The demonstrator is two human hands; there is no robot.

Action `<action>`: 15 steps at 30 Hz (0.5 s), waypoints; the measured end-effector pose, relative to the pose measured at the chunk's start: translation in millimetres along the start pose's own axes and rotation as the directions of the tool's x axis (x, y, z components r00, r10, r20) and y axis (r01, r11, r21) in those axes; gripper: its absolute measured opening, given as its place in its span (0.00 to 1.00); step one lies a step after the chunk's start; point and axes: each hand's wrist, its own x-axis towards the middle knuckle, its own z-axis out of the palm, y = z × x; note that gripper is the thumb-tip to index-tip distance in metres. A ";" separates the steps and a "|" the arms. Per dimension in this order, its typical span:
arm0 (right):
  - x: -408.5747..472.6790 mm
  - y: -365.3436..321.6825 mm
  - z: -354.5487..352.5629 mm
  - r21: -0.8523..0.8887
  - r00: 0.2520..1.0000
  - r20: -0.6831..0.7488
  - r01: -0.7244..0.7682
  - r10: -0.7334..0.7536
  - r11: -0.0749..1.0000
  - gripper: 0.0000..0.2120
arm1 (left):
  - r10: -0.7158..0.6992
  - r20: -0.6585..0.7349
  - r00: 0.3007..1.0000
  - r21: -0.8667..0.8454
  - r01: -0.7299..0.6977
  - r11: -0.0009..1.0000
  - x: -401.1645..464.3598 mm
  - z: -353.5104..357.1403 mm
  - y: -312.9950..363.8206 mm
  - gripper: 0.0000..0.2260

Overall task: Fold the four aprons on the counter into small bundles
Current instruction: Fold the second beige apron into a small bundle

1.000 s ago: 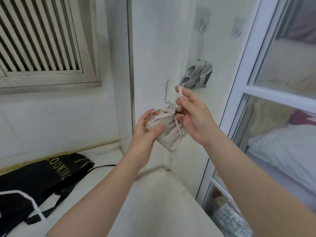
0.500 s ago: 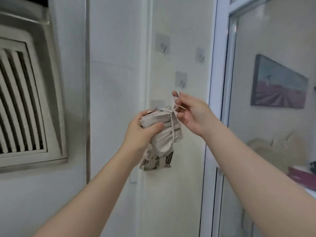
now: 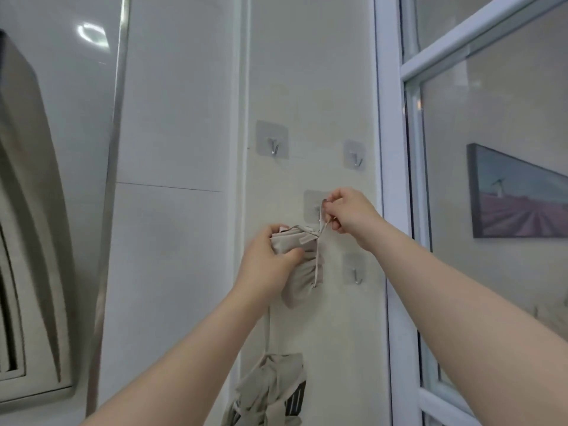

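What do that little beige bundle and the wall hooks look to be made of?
The beige apron bundle looks like matte woven cloth, cotton perhaps: it creases softly and gathers under its tie. The wall hook by the right hand seems shiny metal on a clear, glossy plastic pad, as does the empty hook above.

2 apron bundles at the wall

A beige apron bundle (image 3: 302, 265), rolled small and bound by its own tie, is held up against the cream wall; its thin tie loop (image 3: 322, 216) rises from the knot at the top right corner to the wall hook (image 3: 318, 210) just above. Well below it, a second apron bundle (image 3: 270, 392), beige with dark striped patches, hangs looser and crumpled against the same wall.
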 end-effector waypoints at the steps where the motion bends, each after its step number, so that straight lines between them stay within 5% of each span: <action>1: 3.6 2.1 2.2 -0.011 1.000 -0.019 0.012 -0.012 1.000 0.09 | 0.033 -0.013 0.999 0.054 -0.032 0.998 2.1 0.9 -1.9 0.16; 6: 6.8 21.1 3.7 -0.023 0.992 -0.017 0.125 -0.125 0.992 0.11 | 0.265 0.047 0.963 0.374 -0.263 0.889 2.1 7.9 -10.4 0.19; 10: 4.9 33.9 5.8 -0.263 0.978 -0.033 0.189 -0.205 0.946 0.10 | 0.360 0.156 0.920 0.787 -0.335 0.517 -0.2 14.1 -23.1 0.15; 15: -14.2 47.1 10.4 -0.332 0.984 -0.021 0.158 -0.175 0.930 0.04 | 0.317 0.175 0.932 0.853 -0.304 0.424 -6.8 16.0 -27.2 0.16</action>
